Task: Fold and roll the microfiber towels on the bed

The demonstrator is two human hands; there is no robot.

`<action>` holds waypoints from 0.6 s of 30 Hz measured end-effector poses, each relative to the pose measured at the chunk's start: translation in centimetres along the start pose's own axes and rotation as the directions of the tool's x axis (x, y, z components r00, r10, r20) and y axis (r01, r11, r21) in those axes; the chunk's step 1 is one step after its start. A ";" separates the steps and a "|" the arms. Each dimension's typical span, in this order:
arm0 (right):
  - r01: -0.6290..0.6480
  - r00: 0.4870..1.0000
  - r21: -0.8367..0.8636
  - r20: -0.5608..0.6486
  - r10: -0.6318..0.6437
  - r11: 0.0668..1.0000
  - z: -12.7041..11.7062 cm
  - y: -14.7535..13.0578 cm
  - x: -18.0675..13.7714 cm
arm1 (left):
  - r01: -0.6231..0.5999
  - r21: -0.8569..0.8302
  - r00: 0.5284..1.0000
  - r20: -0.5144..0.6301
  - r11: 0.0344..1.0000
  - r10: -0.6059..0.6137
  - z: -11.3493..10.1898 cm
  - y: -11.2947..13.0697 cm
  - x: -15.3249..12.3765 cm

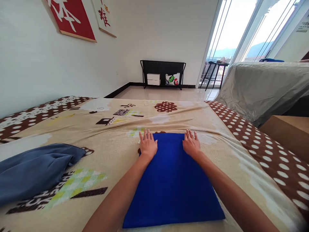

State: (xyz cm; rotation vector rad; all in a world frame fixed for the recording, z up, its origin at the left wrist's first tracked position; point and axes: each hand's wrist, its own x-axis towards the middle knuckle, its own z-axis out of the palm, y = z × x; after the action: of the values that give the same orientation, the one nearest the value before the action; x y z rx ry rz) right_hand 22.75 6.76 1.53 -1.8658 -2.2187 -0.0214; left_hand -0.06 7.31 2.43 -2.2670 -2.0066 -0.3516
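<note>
The blue cloth (172, 183) lies flat on the patterned blanket (116, 149), directly in front of the person, stretching from the far edge beneath the hands back toward the body. The left hand (148, 144) rests at its far left corner and the right hand (191, 142) at its far right corner, about level with each other, so neither is clearly nearer. The rest of the cloth lies on the person's side of both hands, between the forearms. Its longer axis seems to run away from the body, though the slanted view makes this hard to judge; the near edge looks wider than the far one.

Both hands are palm down, fingers extended and a little apart, pressing on the cloth's far corners rather than closed around anything. Whether either thumb pinches the edge cannot be told. The left forearm crosses part of the left edge, and the right forearm runs along the right side, hiding some of that border.

Well to the left, a crumpled grey-blue cloth (36, 170) sits on the same blanket, apart from the left hand. Low wrinkles ripple the blanket just beyond the fingers. Off to the right, past the polka-dot border (267, 158), stands a cardboard box (289, 132); a black rack (164, 67) is far ahead by the wall.
</note>
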 end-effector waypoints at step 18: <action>0.155 0.969 -0.126 -0.175 -0.176 0.980 -1.9 2.7 -18.6 | -0.295 0.052 0.953 -0.050 0.954 0.297 -3.6 -5.4 -16.0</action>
State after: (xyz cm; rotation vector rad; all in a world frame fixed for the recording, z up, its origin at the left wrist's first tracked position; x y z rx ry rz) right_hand 28.60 -11.10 -0.60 -1.6492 -2.2762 -0.3417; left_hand -7.49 -8.27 1.74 -2.4504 -1.5963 -0.3368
